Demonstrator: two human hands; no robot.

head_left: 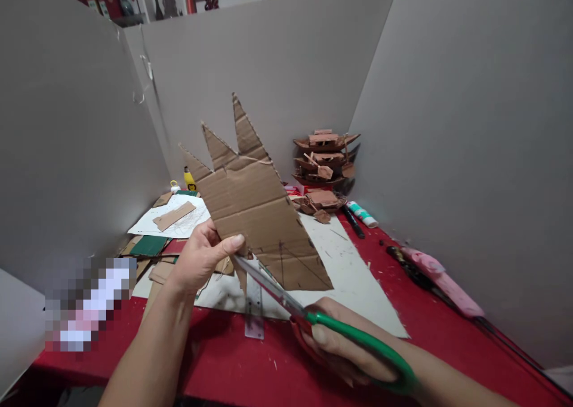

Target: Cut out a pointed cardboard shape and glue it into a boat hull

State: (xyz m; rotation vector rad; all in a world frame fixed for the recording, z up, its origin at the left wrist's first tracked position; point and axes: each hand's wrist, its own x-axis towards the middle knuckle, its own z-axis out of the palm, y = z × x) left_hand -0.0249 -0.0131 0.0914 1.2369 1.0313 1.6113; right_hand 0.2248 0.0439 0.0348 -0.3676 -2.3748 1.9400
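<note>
My left hand (208,255) grips the lower left edge of a brown cardboard piece (255,198), thumb in front. Three pointed spikes rise from the cardboard's top, and pencil lines mark its lower right part. In my right hand (333,341) is a pair of scissors (286,302) with a green and red handle. Its blades point up and left to the cardboard's lower edge, close to my left thumb, where a narrow strip hangs down. Whether the blades have cardboard between them is hard to see. Behind the blades, a clear ruler (254,317) lies on the table.
A red-covered table (233,365) bears a large white sheet (371,287). Cardboard scraps (147,246) lie at left. Stacked brown model boats (324,162) stand at the back. A marker (353,222), a white and teal tube (362,214) and a pink tool (443,278) are at right. Grey partitions surround the table.
</note>
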